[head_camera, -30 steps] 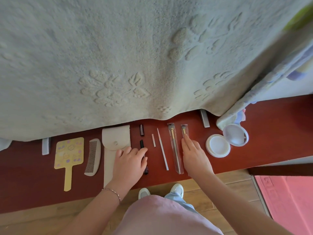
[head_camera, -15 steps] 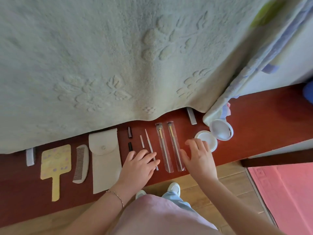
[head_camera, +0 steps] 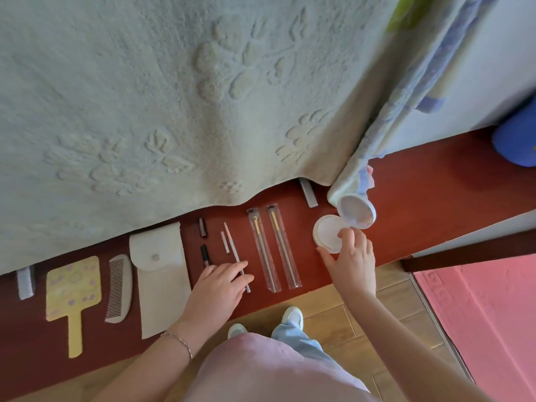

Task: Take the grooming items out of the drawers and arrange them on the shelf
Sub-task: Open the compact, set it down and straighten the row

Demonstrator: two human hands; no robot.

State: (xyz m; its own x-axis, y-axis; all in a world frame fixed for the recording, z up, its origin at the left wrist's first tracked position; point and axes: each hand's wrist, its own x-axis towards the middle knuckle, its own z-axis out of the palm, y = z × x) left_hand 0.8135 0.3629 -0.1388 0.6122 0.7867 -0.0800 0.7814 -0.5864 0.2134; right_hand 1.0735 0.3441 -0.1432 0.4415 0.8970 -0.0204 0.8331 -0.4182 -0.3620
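**Items in a row on red shelf; hands at pencil and compact**

Blanket (head_camera: 174, 97) covers the shelf's (head_camera: 435, 198) back part. Left hand (head_camera: 216, 294), fingers straight, rests on a thin pencil (head_camera: 233, 250); it hides the lower end of a dark tube (head_camera: 204, 255). Right hand (head_camera: 352, 261), fingers spread, touches the open compact (head_camera: 329, 230); whether it grips, cannot tell. Mirror (head_camera: 72, 291), comb (head_camera: 119, 288), pouch (head_camera: 161, 274), two bagged brushes (head_camera: 274, 248) lie flat alongside. Wood floor (head_camera: 391, 303), pink mat (head_camera: 487, 311) below.

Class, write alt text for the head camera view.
Grooming items lie in a row on a red shelf; the right hand reaches over an open compact, and the left hand rests on a thin white stick.
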